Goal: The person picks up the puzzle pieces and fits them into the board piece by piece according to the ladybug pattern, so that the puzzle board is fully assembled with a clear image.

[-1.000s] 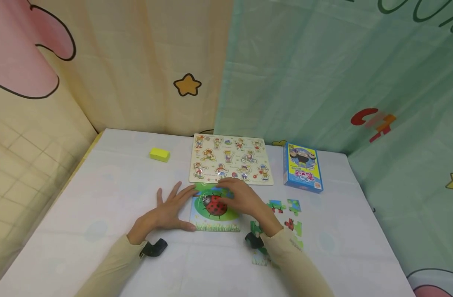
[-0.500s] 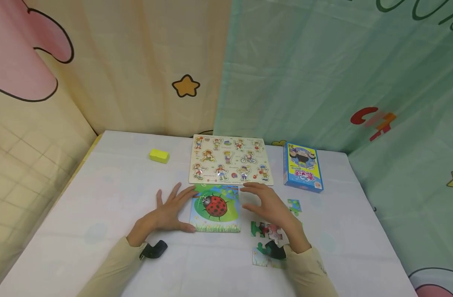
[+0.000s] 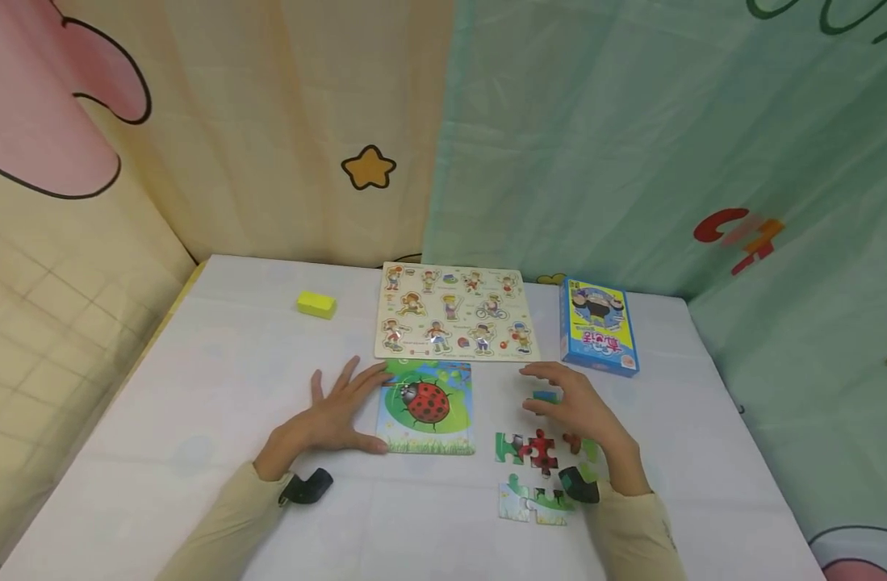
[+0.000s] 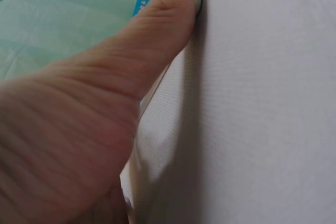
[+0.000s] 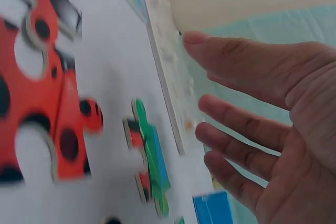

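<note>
My left hand [image 3: 332, 415] rests at the left edge of a square ladybug picture board [image 3: 458, 436], fingers spread toward its upper corner, thumb at its lower corner. In the left wrist view the thumb [image 4: 163, 24] touches the board's edge. My right hand [image 3: 584, 411] hovers over loose jigsaw pieces right of the board, fingers apart with nothing between them. Near its fingertips lies a blue-topped jigsaw piece [image 3: 546, 396], seen green and red in the right wrist view [image 5: 152, 156]. A red jigsaw piece [image 3: 542, 452] lies nearer me. The right hand partly hides other pieces.
A wooden board with inset figures [image 3: 453, 311] lies directly behind the ladybug board. At the back right is a blue and yellow box [image 3: 599, 327]. A yellow block [image 3: 316, 304] sits at the back left. Grassy jigsaw pieces [image 3: 514, 506] lie toward the front.
My right hand has moved rightward from above the ladybug board to over the loose pieces. The left hand has kept its place at the board's edge.
</note>
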Motion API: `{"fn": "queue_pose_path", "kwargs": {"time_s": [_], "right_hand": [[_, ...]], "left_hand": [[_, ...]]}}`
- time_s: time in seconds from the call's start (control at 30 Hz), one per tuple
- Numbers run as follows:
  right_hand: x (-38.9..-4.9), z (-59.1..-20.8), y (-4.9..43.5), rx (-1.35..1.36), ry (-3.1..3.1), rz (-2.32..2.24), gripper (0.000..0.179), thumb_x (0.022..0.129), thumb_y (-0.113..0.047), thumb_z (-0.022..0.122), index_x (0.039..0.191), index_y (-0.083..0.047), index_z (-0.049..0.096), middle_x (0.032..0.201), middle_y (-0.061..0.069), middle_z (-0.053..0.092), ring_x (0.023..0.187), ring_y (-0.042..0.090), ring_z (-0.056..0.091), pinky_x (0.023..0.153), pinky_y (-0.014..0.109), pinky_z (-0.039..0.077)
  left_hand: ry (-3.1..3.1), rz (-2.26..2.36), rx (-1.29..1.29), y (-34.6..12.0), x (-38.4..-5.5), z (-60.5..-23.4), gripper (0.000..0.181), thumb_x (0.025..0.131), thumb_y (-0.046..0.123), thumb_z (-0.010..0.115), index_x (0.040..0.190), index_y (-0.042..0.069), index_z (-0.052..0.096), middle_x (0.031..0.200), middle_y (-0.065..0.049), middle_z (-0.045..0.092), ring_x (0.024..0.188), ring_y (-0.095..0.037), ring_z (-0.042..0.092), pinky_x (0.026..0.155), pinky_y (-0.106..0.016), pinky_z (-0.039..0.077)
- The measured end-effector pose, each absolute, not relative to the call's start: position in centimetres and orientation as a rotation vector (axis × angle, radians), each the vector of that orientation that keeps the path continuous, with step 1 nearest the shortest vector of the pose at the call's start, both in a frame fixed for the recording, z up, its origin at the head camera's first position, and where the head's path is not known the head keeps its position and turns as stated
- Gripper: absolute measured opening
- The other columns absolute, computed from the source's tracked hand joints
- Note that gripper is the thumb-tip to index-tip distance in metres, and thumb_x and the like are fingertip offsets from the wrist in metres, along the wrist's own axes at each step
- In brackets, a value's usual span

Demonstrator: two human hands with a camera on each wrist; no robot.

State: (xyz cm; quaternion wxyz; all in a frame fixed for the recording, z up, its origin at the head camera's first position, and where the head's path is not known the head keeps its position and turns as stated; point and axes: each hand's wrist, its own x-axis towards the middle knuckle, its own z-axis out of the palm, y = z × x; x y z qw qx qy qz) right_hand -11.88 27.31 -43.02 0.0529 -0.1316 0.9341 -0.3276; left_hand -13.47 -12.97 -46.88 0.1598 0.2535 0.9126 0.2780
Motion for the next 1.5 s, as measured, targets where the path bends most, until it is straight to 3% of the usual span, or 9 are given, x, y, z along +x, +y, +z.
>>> {"fn": "queue_pose_path", "kwargs": {"time_s": [0.47,0.83,1.5], "right_hand": [[-12.0,-44.3,30.1,-0.233,2.7,-0.936,0.05,0.084,-0.027,0.082,0.131,-0.019,0.065,0.141,0.013,0.056,0.136,0.041,0.044,0.11,0.066,0.035],[-12.1,-44.2,29.9,-0.279,2.764,-0.888,0.043,0.085,-0.016,0.08,0.126,-0.012,0.068,0.124,0.009,0.065,0.121,0.034,0.056,0.107,0.06,0.042],[-12.3,-44.5,28.8,-0.291,2.858,-0.814,0.036,0.083,-0.026,0.083,0.116,-0.016,0.073,0.113,0.002,0.069,0.109,0.025,0.061,0.101,0.053,0.049]], "left_hand": [[2.602,0.803,0.725,-13.1,-13.6,-46.9,0.11,0.069,0.058,0.085,0.157,0.021,0.032,0.168,-0.003,0.018,0.154,-0.043,-0.005,0.104,-0.081,-0.013],[2.594,0.787,0.713,-12.9,-13.7,-46.9,0.111,0.069,0.059,0.085,0.157,0.022,0.03,0.169,-0.002,0.016,0.154,-0.042,-0.007,0.105,-0.08,-0.015],[2.585,0.775,0.719,-13.1,-13.9,-47.0,0.112,0.069,0.06,0.084,0.159,0.023,0.028,0.169,-0.003,0.014,0.154,-0.043,-0.009,0.105,-0.08,-0.017]]}}
